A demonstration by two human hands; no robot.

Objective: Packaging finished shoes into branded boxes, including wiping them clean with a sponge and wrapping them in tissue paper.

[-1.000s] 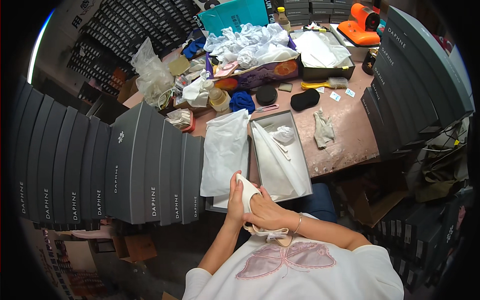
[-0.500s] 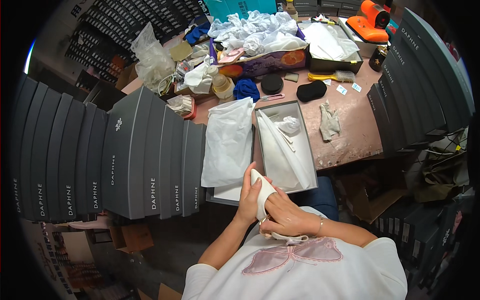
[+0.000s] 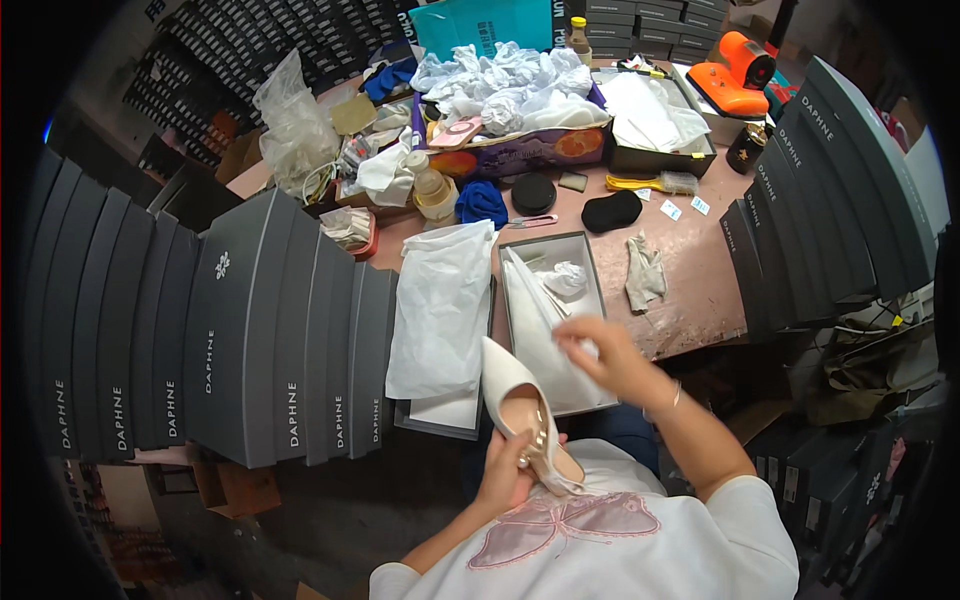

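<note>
A white pointed-toe pump (image 3: 512, 383) rests in my left hand (image 3: 507, 473), its toe directed away from me. Gold-coloured ornaments show along its strap, and the beige insole faces up. My left fingers wrap under the heel end. Over the near part of an open grey shoebox (image 3: 607, 300) is my right hand (image 3: 622, 362), slightly blurred, its fingers curved and apart. White tissue paper (image 3: 530, 300) and a crumpled paper ball (image 3: 566, 279) lie in that box. Left of it, white tissue (image 3: 440, 310) covers much of a grey box part (image 3: 447, 430).
Grey shoeboxes (image 3: 240, 330) stand in a row at left; more are stacked at right (image 3: 800, 220). Farther back are a purple carton (image 3: 530, 150) of crumpled paper, a yellow-handled brush (image 3: 640, 183), a black pad (image 3: 612, 212) and a beige cloth (image 3: 645, 272).
My right hand has come away from the shoe and moved up and right over the open box. The pump, now in my left hand alone, has turned so its opening shows.
</note>
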